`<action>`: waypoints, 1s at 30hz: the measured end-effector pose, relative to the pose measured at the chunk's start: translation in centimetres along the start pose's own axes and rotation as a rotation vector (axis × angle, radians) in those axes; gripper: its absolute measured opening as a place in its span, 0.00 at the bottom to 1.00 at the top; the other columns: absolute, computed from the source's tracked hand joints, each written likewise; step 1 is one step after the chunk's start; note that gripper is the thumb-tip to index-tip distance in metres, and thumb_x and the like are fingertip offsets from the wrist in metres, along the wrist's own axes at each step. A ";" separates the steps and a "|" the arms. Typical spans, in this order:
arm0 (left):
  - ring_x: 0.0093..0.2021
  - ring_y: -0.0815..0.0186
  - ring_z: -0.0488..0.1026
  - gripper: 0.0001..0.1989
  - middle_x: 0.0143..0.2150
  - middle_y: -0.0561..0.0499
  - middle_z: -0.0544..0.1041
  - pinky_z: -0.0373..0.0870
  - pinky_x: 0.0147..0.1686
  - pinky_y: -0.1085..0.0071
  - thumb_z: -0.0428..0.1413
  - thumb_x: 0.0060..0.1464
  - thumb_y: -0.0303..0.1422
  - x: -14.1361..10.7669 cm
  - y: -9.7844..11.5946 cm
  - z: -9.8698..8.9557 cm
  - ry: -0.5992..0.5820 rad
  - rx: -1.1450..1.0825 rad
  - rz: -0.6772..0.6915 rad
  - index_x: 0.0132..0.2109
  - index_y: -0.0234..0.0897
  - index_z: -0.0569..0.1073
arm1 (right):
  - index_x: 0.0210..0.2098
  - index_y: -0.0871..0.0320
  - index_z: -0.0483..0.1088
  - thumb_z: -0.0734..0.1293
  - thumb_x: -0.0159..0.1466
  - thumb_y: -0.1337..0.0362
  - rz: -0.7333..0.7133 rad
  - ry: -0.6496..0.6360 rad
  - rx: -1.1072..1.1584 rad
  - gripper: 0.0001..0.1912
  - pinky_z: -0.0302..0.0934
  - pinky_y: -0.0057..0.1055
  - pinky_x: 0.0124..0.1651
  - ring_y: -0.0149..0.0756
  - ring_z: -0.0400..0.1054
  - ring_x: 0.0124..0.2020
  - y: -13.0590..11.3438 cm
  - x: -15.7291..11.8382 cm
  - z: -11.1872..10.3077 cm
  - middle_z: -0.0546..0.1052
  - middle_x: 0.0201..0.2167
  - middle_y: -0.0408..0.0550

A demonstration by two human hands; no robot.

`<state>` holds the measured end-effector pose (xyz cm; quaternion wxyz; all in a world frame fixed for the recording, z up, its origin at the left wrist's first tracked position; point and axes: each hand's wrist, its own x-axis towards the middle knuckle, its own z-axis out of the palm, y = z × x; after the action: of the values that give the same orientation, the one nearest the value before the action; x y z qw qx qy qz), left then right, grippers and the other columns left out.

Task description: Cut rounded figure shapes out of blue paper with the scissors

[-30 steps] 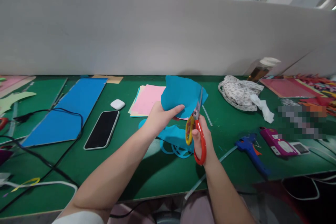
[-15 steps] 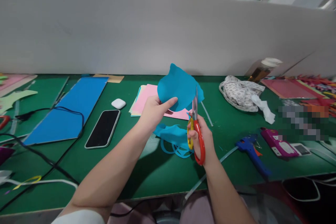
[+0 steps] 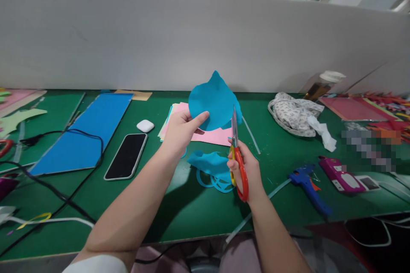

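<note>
My left hand (image 3: 183,130) pinches the lower left edge of a blue sheet (image 3: 213,102), thin like felt or paper, with a rounded outline and a pointed tip at the top. In my right hand (image 3: 249,166) are scissors (image 3: 242,175) with red and yellow handles. Their blades point up and meet the sheet's right edge; they look nearly closed. Below the hands lie blue offcuts (image 3: 208,164), one broad and several thin curved strips. A stack of coloured sheets (image 3: 213,136), pink on top, lies behind, partly hidden by my left hand.
Left of my hands are a phone (image 3: 126,156), a white earbud case (image 3: 145,126), a blue board (image 3: 86,132) and black cables. To the right lie a blue glue gun (image 3: 309,190), a purple device (image 3: 341,175) and a patterned cloth bag (image 3: 293,113). A white partition (image 3: 198,38) stands behind.
The blue sheet has turned slightly and shifted left, its tip now higher. My left hand has moved a little left and up, and the scissors have shifted slightly left.
</note>
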<state>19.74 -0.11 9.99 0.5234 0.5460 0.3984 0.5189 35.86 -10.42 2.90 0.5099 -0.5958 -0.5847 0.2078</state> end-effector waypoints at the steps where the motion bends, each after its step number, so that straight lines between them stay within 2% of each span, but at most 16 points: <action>1: 0.29 0.68 0.74 0.16 0.29 0.50 0.79 0.74 0.25 0.75 0.67 0.43 0.44 0.1 0.0 -0.1 0.016 -0.001 0.002 0.31 0.34 0.78 | 0.56 0.60 0.68 0.61 0.63 0.41 0.019 -0.009 0.021 0.33 0.62 0.29 0.26 0.34 0.66 0.28 0.0 0.0 0.0 0.72 0.31 0.49; 6: 0.26 0.69 0.73 0.20 0.31 0.51 0.78 0.73 0.20 0.75 0.65 0.44 0.47 0.1 -0.3 0.2 0.141 -0.087 0.014 0.37 0.34 0.76 | 0.55 0.60 0.69 0.66 0.59 0.40 0.092 -0.049 0.128 0.35 0.61 0.28 0.23 0.35 0.66 0.28 -0.3 -0.1 0.4 0.71 0.31 0.49; 10: 0.28 0.67 0.75 0.23 0.35 0.48 0.79 0.73 0.19 0.75 0.67 0.41 0.44 -0.2 -0.8 1.1 0.129 -0.139 -0.010 0.41 0.34 0.75 | 0.57 0.57 0.67 0.65 0.55 0.35 0.103 -0.106 0.168 0.41 0.62 0.28 0.24 0.36 0.67 0.29 0.0 -0.4 0.6 0.72 0.35 0.51; 15: 0.28 0.64 0.77 0.20 0.33 0.47 0.80 0.74 0.21 0.74 0.69 0.38 0.40 -0.7 -0.5 1.5 0.129 -0.043 0.007 0.37 0.32 0.75 | 0.61 0.54 0.62 0.59 0.48 0.25 0.087 -0.174 0.227 0.53 0.66 0.31 0.29 0.35 0.68 0.30 0.8 -0.3 0.7 0.72 0.41 0.52; 18: 0.29 0.64 0.77 0.19 0.32 0.48 0.79 0.76 0.23 0.73 0.68 0.40 0.41 -0.9 -0.3 1.4 0.091 0.036 0.022 0.36 0.33 0.75 | 0.61 0.53 0.61 0.56 0.46 0.23 0.110 -0.145 0.227 0.55 0.67 0.34 0.34 0.38 0.70 0.32 0.8 -0.1 0.6 0.72 0.42 0.51; 22: 0.29 0.63 0.77 0.19 0.30 0.49 0.78 0.76 0.26 0.71 0.68 0.41 0.42 -1.1 -0.4 1.3 -0.011 0.169 -0.006 0.36 0.33 0.76 | 0.61 0.55 0.61 0.55 0.46 0.23 0.147 -0.127 0.240 0.56 0.68 0.37 0.37 0.40 0.71 0.33 0.0 0.2 0.2 0.72 0.43 0.53; 25: 0.29 0.64 0.76 0.20 0.30 0.50 0.78 0.76 0.27 0.70 0.67 0.42 0.43 -1.2 -0.6 1.3 -0.026 0.270 0.003 0.38 0.33 0.76 | 0.61 0.57 0.61 0.55 0.47 0.23 0.134 -0.094 0.223 0.57 0.68 0.38 0.39 0.44 0.72 0.36 -0.4 0.3 0.0 0.72 0.43 0.55; 30: 0.28 0.64 0.76 0.19 0.30 0.50 0.78 0.76 0.26 0.70 0.67 0.43 0.43 -1.2 -0.4 1.4 -0.056 0.259 -0.004 0.37 0.34 0.76 | 0.60 0.57 0.62 0.54 0.49 0.23 0.150 -0.079 0.201 0.54 0.68 0.38 0.38 0.42 0.71 0.33 -0.5 0.2 0.0 0.73 0.40 0.52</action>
<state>20.99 -1.49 9.52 0.4605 0.6223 0.4483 0.4468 35.69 -10.34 3.41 0.5268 -0.5752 -0.5342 0.3260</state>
